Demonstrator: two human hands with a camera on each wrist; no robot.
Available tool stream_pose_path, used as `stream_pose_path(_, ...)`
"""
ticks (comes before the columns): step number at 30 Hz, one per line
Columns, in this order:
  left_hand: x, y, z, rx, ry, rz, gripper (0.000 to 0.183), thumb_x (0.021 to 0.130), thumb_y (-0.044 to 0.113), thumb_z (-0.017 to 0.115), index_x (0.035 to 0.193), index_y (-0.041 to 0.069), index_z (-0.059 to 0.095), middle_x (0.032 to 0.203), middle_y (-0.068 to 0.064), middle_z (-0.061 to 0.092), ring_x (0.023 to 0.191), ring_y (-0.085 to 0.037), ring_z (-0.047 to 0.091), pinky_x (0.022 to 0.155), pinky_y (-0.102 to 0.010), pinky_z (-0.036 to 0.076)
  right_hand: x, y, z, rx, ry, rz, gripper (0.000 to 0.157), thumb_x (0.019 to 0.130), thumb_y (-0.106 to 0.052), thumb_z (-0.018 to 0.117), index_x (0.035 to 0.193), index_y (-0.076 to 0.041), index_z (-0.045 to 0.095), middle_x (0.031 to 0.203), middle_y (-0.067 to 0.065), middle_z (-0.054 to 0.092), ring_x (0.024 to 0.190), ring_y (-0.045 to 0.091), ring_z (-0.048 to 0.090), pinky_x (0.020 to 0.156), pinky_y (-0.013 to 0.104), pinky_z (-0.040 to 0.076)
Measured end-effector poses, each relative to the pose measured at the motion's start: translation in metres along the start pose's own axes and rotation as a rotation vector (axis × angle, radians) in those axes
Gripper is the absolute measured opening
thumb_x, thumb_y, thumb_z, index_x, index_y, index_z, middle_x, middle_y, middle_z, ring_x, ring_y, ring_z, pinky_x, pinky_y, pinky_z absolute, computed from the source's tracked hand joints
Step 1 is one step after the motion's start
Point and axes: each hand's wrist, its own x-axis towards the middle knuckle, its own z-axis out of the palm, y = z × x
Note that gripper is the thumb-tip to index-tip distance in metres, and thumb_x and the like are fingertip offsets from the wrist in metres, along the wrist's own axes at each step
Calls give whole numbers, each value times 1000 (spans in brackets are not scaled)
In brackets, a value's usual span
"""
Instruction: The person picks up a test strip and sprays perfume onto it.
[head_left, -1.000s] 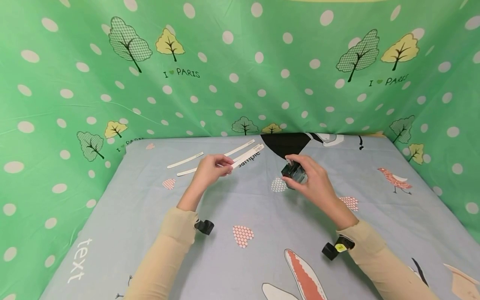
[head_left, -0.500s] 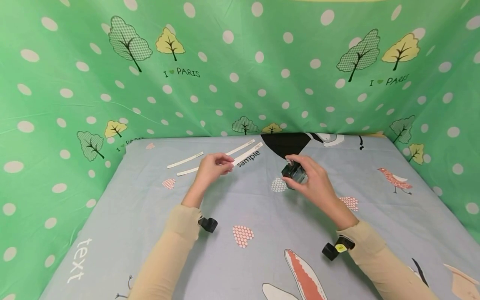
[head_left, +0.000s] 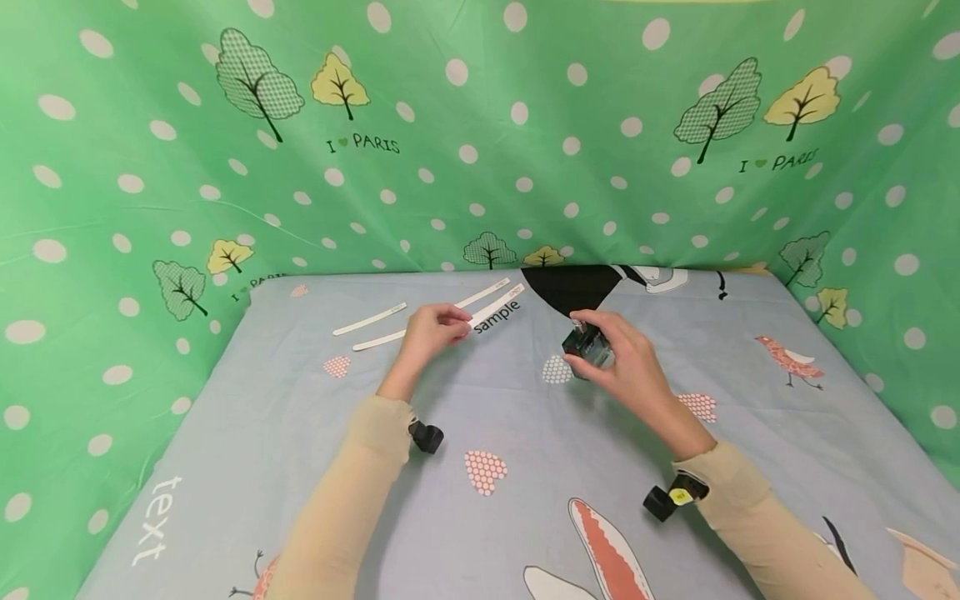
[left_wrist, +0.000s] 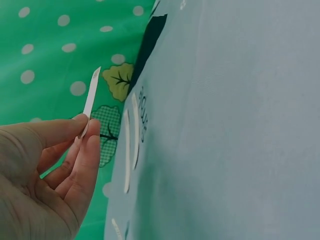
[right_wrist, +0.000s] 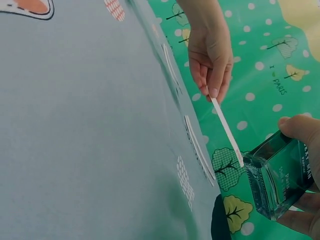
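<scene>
White strip (left_wrist: pixel 92 94): long axis rightward from left hand (left_wrist: pixel 52 172).

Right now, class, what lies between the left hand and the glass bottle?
In the right wrist view, the white strip pinched by the left hand extends toward the glass bottle; whether they touch is unclear.

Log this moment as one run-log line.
left grip: pinches white strip | right grip: holds glass bottle | patterned cloth: other strips lying on it
</scene>
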Motion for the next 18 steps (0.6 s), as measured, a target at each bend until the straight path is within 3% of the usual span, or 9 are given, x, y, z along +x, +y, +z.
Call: stream_pose_path(18, 25, -10, 23, -29, -14, -75, 16, 87, 4, 73, 102, -1, 75, 96, -19, 75, 65, -7, 67, 68, -23, 62, 0, 0, 1, 6, -3, -6, 62, 74, -16, 88, 129, -13, 61, 120, 10, 67, 109, 27, 65, 86, 42, 57)
